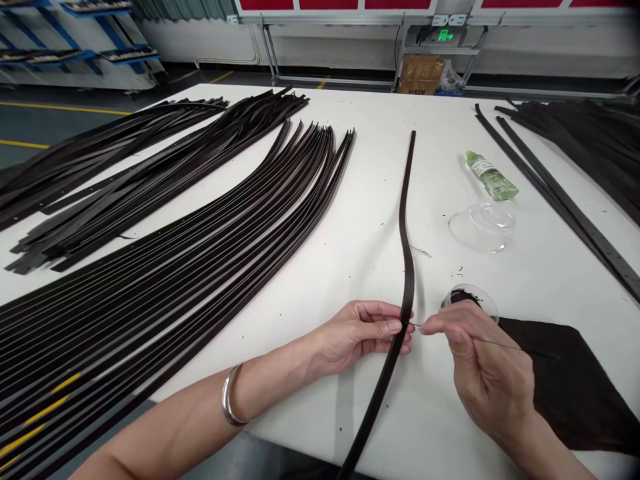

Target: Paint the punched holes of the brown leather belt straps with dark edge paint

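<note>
My left hand (353, 337) pinches a long, narrow dark brown strap (409, 267) between thumb and fingers, holding it raised over the white table. The strap runs from the far middle of the table down past the near edge. Close to its right side, my right hand (493, 367) is closed on a thin needle-like rod (503, 345). The rod's front end reaches the strap beside my left fingertips; whether it passes into the strap I cannot tell. Behind my right hand stands a clear round cup with dark bits (465, 297), partly hidden by it.
Many dark straps (240, 220) lie in rows and bundles on the left. More dark strips (590, 153) lie at the far right. A green bottle (493, 175) and an upturned clear cup (484, 227) stand right of the strap. A dark flat sheet (575, 387) lies at the near right.
</note>
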A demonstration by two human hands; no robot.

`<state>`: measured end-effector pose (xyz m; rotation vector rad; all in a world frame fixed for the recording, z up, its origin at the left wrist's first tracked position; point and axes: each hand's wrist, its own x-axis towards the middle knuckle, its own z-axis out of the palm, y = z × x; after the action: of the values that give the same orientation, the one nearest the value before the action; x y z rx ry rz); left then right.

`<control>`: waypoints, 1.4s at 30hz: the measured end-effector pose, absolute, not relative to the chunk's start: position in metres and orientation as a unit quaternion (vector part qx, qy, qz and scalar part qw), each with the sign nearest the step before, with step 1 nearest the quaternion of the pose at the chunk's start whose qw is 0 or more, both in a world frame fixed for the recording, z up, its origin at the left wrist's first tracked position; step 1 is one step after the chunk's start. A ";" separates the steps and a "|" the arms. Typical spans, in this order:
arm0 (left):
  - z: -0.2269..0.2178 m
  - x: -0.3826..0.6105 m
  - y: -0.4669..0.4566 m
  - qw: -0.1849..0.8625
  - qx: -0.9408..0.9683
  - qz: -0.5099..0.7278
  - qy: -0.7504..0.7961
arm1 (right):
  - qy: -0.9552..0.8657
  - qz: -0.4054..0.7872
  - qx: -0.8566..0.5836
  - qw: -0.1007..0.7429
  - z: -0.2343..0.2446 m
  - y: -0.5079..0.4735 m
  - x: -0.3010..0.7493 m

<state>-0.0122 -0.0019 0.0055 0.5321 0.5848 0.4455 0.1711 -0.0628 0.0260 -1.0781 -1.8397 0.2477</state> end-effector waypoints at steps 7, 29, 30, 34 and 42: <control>0.005 -0.012 -0.002 0.897 0.249 0.224 0.290 | -0.756 0.099 -0.438 0.476 0.027 -0.062 0.170; 0.002 -0.013 -0.003 0.900 0.240 0.240 0.275 | -0.581 0.150 -0.600 0.528 0.027 -0.072 0.170; 0.002 -0.013 -0.003 0.901 0.239 0.239 0.272 | -0.557 0.170 -0.617 0.529 0.027 -0.071 0.168; 0.003 -0.014 -0.003 0.905 0.244 0.234 0.259 | -0.536 0.281 -0.621 0.499 0.027 -0.061 0.162; 0.004 -0.015 -0.006 0.911 0.253 0.215 0.244 | -0.439 0.335 -0.639 0.535 0.044 -0.023 0.173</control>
<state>-0.0145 -0.0062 0.0036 0.5222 0.5034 0.4442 0.1733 -0.0233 0.0439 -1.5221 -1.0450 0.7990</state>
